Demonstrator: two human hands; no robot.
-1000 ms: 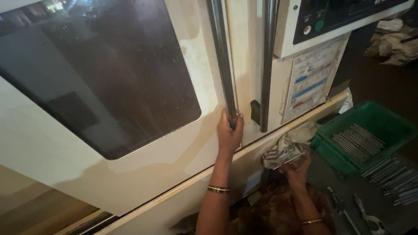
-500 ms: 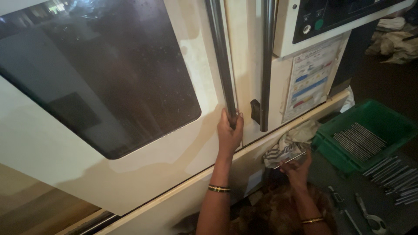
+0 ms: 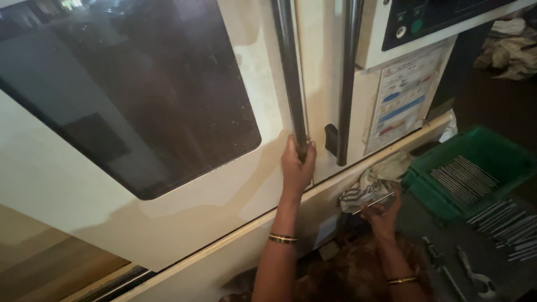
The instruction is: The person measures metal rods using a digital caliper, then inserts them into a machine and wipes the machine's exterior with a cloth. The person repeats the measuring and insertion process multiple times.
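My left hand (image 3: 296, 165) is wrapped around the lower end of a long dark vertical door handle (image 3: 290, 72) on a cream machine door (image 3: 184, 184) with a big dark window (image 3: 128, 95). A second dark handle (image 3: 349, 78) runs parallel just to the right. My right hand (image 3: 382, 215) is lower right, fingers closed on a thin metal rod (image 3: 373, 202), close to a crumpled rag (image 3: 372, 182) on the machine's ledge.
A green crate (image 3: 492, 151) with several thin metal rods (image 3: 461, 176) sits at right. More rods (image 3: 503, 221) and wrenches (image 3: 475, 277) lie on the dark bench. A control panel (image 3: 430, 17) and a coloured chart sheet (image 3: 400, 100) are above.
My right hand with the rod has shifted slightly; the left hand stays on the handle and the door looks unmoved.
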